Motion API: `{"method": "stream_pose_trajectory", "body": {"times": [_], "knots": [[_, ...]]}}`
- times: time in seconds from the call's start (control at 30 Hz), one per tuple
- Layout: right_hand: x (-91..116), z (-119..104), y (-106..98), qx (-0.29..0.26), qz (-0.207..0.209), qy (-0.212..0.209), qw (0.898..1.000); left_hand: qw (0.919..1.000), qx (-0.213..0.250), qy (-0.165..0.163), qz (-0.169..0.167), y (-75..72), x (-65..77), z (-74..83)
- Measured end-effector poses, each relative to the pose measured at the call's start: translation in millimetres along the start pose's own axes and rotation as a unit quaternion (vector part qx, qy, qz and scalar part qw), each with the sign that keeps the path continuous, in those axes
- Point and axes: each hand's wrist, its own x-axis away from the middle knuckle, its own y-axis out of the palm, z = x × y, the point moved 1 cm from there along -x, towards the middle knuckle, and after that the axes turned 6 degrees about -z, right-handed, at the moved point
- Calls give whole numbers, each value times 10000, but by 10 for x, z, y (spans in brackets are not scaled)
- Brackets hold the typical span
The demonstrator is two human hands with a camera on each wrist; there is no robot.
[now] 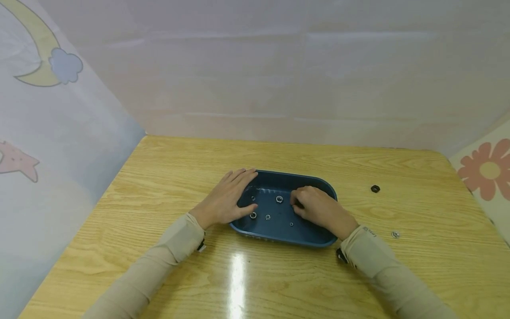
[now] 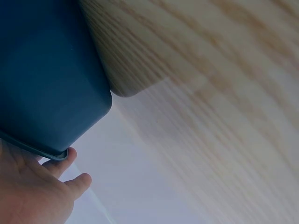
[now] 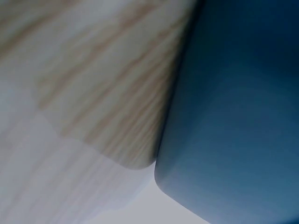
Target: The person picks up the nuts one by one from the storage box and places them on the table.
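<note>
A blue oval-ended tray (image 1: 279, 239) sits on the table, with several silver hex nuts (image 1: 280, 199) of different sizes scattered over its floor. My left hand (image 1: 227, 199) rests over the tray's left rim, fingers straight and thumb reaching inside near a nut (image 1: 253, 215). In the left wrist view, fingertips of that hand (image 2: 37, 191) lie along the rim. Inside the tray's right part is my right hand (image 1: 318, 208), fingers bent downward; I cannot tell whether a nut is between them. The right wrist view shows only the tray's outer wall (image 3: 233, 130) and the tabletop.
To the right of the tray, a black hex nut (image 1: 375, 188) and a silver nut (image 1: 395, 234) lie on the wooden table (image 1: 179, 164). A pale cloth backdrop (image 1: 279, 88) rises behind the table's far edge, with printed side panels left and right.
</note>
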Motion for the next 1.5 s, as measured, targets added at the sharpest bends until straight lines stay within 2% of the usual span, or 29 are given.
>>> {"method": "stream_pose_trajectory", "body": {"times": [0.33, 0.53, 0.9, 1.3, 1.5], "knots": [[19, -16, -12, 296, 522, -28, 9982, 10000, -25, -43, -40, -6, 2, 3], [15, -11, -18, 180, 723, -6, 9972, 10000, -46, -23, -6, 0, -2, -5], [6, -12, -33, -186, 759, 184, 9968, 10000, -63, -36, -26, 4, -5, -7], [48, -27, -65, -210, 1040, 30, 9944, 10000, -36, -24, 3, 14, 0, 0], [83, -18, -91, -386, 1175, -34, 9923, 10000, -38, -48, -20, 16, -1, 5]]}}
